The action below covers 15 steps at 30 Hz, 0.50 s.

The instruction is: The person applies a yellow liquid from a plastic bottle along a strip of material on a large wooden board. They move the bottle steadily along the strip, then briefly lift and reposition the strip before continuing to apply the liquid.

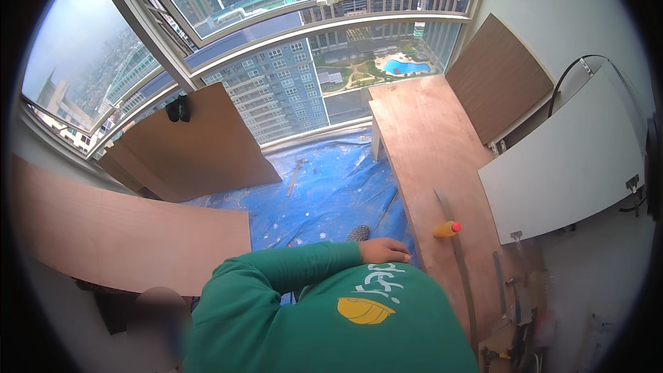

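Observation:
My left arm, in a green sleeve, bends across my body. My left hand [387, 251] lies against the front of my green shirt [324, 304], fingers stretched out and nothing visible in it. My right hand is not in view. To the right of my left hand, a bottle [445, 230] of yellow-orange liquid with a red cap is on a long plywood surface [428, 131]. Beside the bottle runs a long, thin, curved strip [461, 269], its near end hidden by my body.
Blue plastic sheeting [331, 173] covers the floor, with a hammer-like tool [295, 176] on it. Brown panels [200, 145] lean by the windows and wall. A white panel with hinges [566, 166] stands right. Plywood [138, 235] lies left. Tools [514, 297] cluster at lower right.

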Motion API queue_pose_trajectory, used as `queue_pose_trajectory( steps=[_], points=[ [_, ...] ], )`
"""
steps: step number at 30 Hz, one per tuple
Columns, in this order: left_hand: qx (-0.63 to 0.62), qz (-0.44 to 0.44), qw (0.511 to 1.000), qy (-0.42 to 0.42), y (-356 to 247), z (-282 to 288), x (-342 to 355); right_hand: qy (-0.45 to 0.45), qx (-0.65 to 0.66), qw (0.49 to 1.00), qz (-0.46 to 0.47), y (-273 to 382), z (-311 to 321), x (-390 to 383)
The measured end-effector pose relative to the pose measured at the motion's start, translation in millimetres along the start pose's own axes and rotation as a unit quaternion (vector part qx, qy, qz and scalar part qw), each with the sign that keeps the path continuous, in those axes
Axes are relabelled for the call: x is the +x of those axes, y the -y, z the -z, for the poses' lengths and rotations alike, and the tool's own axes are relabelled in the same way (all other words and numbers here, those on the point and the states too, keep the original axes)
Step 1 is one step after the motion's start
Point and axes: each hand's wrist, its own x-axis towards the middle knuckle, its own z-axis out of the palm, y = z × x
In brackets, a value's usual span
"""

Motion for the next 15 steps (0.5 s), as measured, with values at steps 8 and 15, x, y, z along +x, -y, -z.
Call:
queue_pose_trajectory(
  steps=[8, 15],
  points=[
    [0.012, 0.01, 1.0, 0.013, 9, -1, 3, -0.011, 0.019, 0.999, -0.023, -28, -1, -15],
    [-0.01, 0.024, 1.0, 0.009, 20, -4, 6, -0.012, 0.021, 0.999, -0.037, -50, -2, -21]
  ],
)
